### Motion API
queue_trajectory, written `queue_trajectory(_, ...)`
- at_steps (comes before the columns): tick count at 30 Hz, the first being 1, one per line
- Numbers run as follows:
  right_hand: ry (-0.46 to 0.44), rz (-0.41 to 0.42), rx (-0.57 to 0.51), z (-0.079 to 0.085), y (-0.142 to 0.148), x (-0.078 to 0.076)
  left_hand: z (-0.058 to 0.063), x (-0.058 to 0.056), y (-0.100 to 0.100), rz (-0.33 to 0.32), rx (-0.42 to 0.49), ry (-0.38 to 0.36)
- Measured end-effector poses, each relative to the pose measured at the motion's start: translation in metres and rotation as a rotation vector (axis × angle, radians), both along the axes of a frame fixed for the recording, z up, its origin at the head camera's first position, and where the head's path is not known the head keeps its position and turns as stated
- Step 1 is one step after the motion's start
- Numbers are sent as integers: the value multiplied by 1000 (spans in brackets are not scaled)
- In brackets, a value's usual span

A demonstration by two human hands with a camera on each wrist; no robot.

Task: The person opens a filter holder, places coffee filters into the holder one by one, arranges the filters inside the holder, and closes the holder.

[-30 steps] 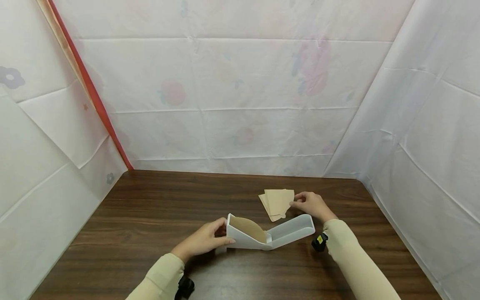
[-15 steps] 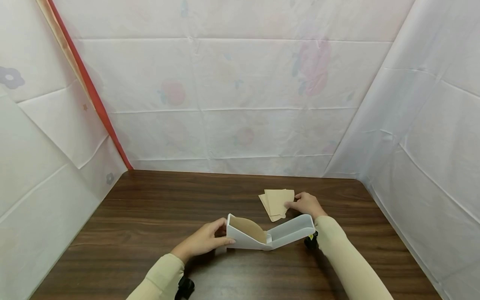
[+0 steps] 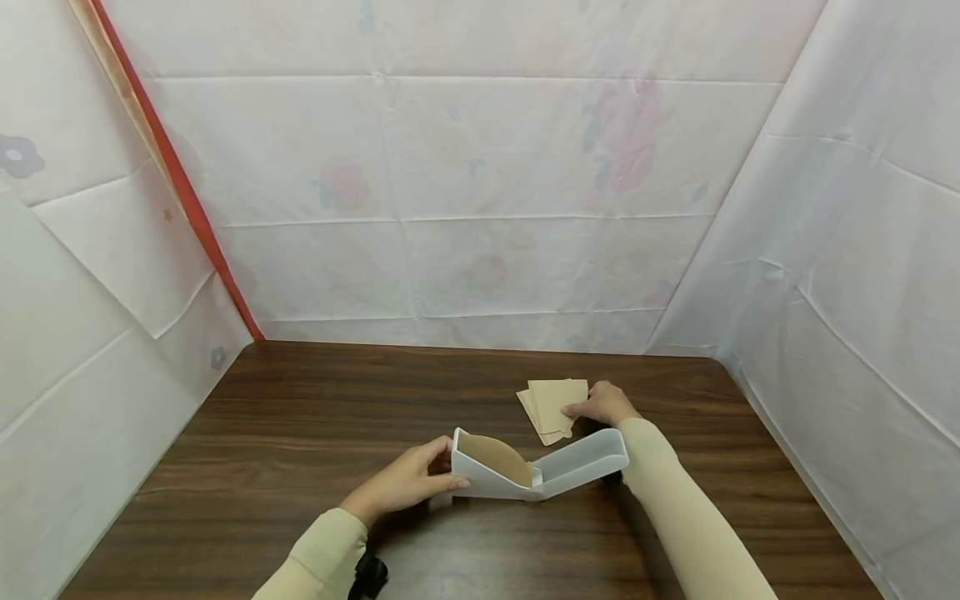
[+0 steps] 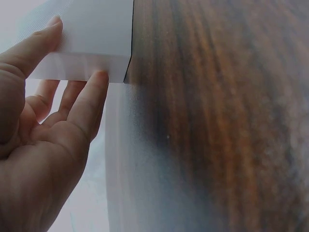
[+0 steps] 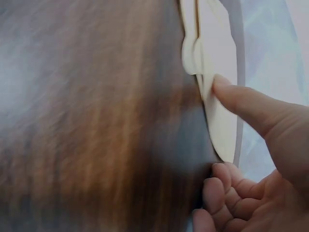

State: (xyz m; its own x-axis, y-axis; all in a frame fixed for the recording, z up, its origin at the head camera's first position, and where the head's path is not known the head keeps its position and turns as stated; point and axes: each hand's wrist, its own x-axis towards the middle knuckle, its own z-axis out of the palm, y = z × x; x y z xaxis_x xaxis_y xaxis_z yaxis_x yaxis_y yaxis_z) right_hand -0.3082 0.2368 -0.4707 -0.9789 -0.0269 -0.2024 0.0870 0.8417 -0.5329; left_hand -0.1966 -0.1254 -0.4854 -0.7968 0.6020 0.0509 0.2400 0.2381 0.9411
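White box on table, left end held by left hand. Papers lie behind it; right hand has thumb on them, fingers curled at their edge, pinch unclear.

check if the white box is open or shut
Open: the box has its lid folded out, baring brown contents inside.

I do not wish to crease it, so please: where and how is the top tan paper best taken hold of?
Probably by its right edge, coming from the right: the top tan paper lies flat, a lower sheet sticks out at its left, and the right hand is beside that edge. Pinch lightly, thumb on top.
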Motion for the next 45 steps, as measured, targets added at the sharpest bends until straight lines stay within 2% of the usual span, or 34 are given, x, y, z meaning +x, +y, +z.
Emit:
queue_trajectory(8,-91,-36,7,7,-5,-5,-2,-1,1,1,-20,9)
queue_trajectory(12,-89,-23,6,7,-6,-3,-1,-1,1,-1,-19,8)
queue_trajectory(19,-32,17,5,5,-6,0,2,0,0,-3,-24,6)
queue_trajectory(28,-74,-6,-36,2,-1,-7,2,-1,1,-9,1,-6)
queue_trajectory(37,-198,-47,-115,8,-3,-11,1,1,2,-4,1,-2)
queue_trajectory(45,-189,-52,-105,6,-4,-12,1,0,2,-1,8,-8)
